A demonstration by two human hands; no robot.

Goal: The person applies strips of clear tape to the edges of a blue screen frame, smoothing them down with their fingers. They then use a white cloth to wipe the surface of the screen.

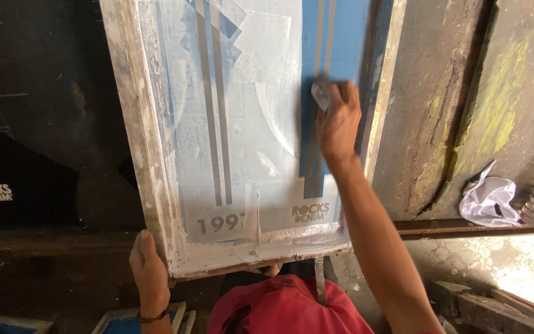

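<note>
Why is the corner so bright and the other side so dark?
Head view: daylight washes out the floor at lower right, the black cloth on the left sits in shadow, and the right hand rubbing the printing screen looks slightly blurred.

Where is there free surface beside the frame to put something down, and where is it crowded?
Bare worn surface lies right of the screen frame, up to the white rag. Dark table left of the frame is bare too. The mesh is busy under the right hand with its cloth; the left hand grips the near corner.
</note>
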